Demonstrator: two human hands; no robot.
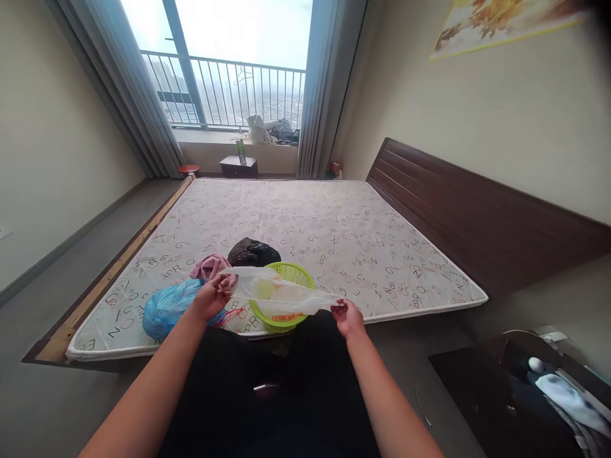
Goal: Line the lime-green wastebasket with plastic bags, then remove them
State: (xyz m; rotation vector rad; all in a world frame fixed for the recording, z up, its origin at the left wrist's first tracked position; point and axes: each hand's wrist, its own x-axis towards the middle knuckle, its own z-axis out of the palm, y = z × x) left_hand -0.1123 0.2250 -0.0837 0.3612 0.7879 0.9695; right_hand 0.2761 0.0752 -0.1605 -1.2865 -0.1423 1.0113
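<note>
While both hands are held apart over the near edge of a letter-patterned mattress (329,219), a translucent white plastic bag (286,298) is stretched lengthwise between them. The left hand (213,298) pinches one end between thumb and fingers; the right hand (348,317) pinches the opposite end, its fingers likewise narrowed on the film. The bag partly screens a lime-green perforated plastic basket (296,273); whether the two touch cannot be told. Left of the basket lies a knotted-looking blue plastic bag (168,308), with a pink cloth (206,264) just beyond it and a black plastic bag (252,253) behind the basket. A dark wooden headboard (453,200) borders the mattress at right.
</note>
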